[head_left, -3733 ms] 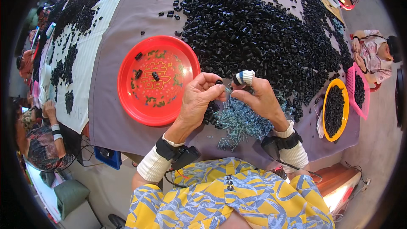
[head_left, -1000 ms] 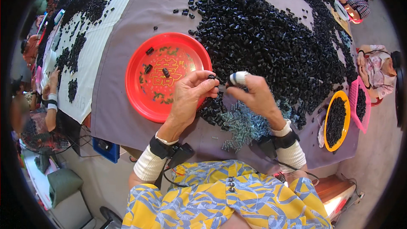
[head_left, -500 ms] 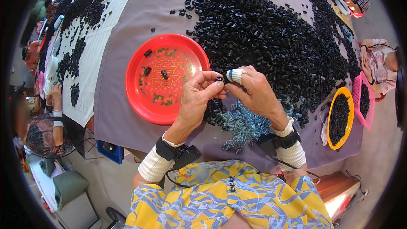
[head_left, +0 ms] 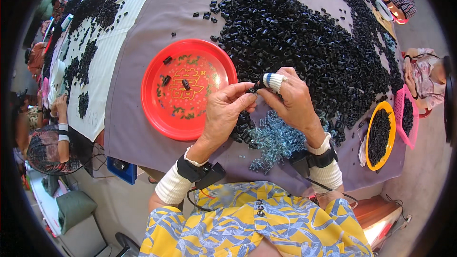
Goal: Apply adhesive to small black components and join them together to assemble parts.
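Note:
My left hand and my right hand meet over the table, in front of a large heap of small black plastic parts. Between the fingertips of both sits a small black plastic part; my left thumb and forefinger pinch it, while my right fingers close on its other side. Whether it is one piece or two pressed together is hard to tell. A banded finger cover is on my right hand. Below my right hand spreads a pile of small metal springs. Left of my hands, a round red tray bears several black pieces.
On the right stand a yellow oval basket and a pink basket, both with black parts. More black parts lie on a white cloth at left. Other people sit around the tables. A blue bin is below the left table edge.
My fingertips have drawn together around the black part, and my right hand has turned a little. The view has shifted slightly. The tray's pieces lie as before.

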Motion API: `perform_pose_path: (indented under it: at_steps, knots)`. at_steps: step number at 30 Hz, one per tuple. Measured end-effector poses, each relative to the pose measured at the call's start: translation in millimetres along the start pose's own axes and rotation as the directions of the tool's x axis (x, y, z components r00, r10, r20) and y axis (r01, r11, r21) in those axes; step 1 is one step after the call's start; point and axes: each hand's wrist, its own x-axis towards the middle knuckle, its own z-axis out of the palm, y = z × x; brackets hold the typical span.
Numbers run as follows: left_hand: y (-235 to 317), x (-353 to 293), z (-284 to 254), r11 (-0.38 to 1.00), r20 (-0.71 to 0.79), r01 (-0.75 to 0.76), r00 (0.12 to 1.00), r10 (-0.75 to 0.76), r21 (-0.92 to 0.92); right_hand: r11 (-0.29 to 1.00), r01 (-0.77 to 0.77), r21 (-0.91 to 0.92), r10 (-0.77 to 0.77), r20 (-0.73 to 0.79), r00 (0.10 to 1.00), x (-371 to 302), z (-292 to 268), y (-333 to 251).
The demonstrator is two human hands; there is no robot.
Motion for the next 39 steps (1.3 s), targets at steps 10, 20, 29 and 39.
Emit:
perform_pose_path:
  at_steps: [10, 20, 29, 39]
  knots:
    - [-3, 4, 0, 0.997, 0.050, -0.021, 0.999, 0.018, 0.070, 0.993, 0.066, -0.101, -0.061, 0.060, 0.996, -3, -3, 1]
    - [2, 1, 6, 0.963, 0.031, -0.088, 0.996, 0.083, 0.254, 0.995, 0.034, -0.094, -0.029, 0.047, 0.998, -9, -3, 3]
    - [4, 3, 5, 0.930, 0.043, -0.131, 0.991, 0.124, 0.344, 0.990, 0.029, -0.142, -0.021, 0.056, 0.998, -12, -4, 1]
    - [2, 3, 9, 0.930, 0.023, -0.166, 0.986, 0.167, 0.327, 0.963, 0.041, -0.267, -0.023, 0.069, 0.997, -16, 4, -4]
